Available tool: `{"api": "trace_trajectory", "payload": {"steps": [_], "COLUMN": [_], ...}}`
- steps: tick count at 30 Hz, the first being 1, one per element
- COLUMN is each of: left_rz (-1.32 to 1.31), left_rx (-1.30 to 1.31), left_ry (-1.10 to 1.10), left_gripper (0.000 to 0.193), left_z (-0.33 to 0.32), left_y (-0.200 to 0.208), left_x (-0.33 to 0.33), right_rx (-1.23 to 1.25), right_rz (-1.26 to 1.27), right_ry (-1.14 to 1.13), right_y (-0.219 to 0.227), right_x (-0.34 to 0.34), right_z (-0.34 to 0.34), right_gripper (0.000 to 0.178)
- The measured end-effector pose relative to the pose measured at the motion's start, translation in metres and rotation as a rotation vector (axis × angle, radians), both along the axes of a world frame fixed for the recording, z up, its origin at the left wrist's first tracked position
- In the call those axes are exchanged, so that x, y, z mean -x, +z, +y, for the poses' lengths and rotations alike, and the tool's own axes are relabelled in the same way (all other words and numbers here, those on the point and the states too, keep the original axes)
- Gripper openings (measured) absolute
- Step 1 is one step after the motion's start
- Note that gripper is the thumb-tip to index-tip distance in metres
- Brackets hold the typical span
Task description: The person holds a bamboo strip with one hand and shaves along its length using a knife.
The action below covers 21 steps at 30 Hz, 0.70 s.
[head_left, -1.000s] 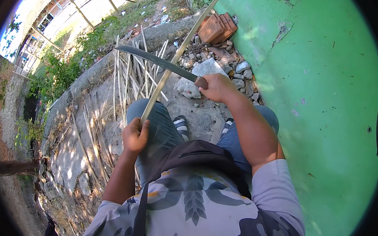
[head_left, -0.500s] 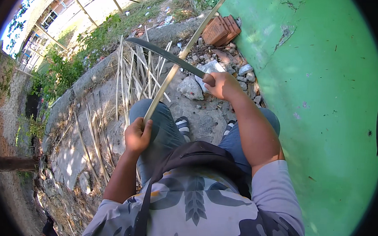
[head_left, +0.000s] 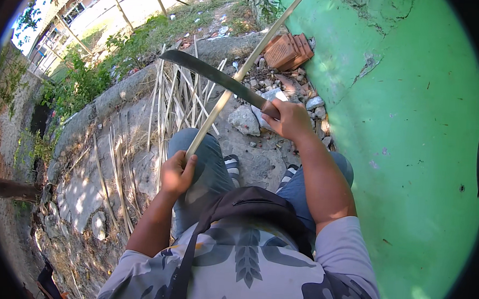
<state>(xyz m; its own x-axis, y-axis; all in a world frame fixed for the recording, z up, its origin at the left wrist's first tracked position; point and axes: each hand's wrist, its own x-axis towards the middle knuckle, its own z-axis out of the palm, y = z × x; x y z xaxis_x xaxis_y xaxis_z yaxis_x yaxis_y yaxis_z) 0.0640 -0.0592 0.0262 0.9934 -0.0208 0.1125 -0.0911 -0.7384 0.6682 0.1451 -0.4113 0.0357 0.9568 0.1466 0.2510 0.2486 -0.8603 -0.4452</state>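
1. Cream-coloured and long, a strip slants up from our left hand, closed around its lower end near the left knee.
2. Our right hand grips a machete by its handle; the dark blade crosses the strip.
3. Beyond, we see similar strips piled on the ground.

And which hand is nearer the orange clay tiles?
Right. Your right hand, gripping the machete, is below the tiles in frame; your left hand, on the pale slat, is farther down-left.
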Motion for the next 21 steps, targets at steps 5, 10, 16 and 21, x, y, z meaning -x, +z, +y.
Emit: {"api": "trace_trajectory", "payload": {"steps": [5,10,16,21], "left_rz": [0.013,0.075,0.137,0.229], "left_rx": [0.015,0.046,0.049,0.073], "left_ry": [-0.034,-0.045,-0.079,-0.121], "left_gripper": [0.031,0.037,0.039,0.042], "left_z": [0.002,0.005,0.01,0.014], "left_y": [-0.002,0.003,0.011,0.021], "left_x": [-0.002,-0.005,-0.009,-0.01], "right_rx": [0.082,-0.041,-0.085,-0.024], "right_rz": [-0.279,-0.1,0.008,0.02], "right_ry": [-0.079,-0.049,-0.082,-0.091], "right_y": [-0.005,0.0,0.0,0.003], "right_x": [-0.003,0.002,0.003,0.0], "right_z": [-0.015,-0.012,-0.007,-0.005], "right_gripper": [0.034,0.043,0.045,0.043]}}
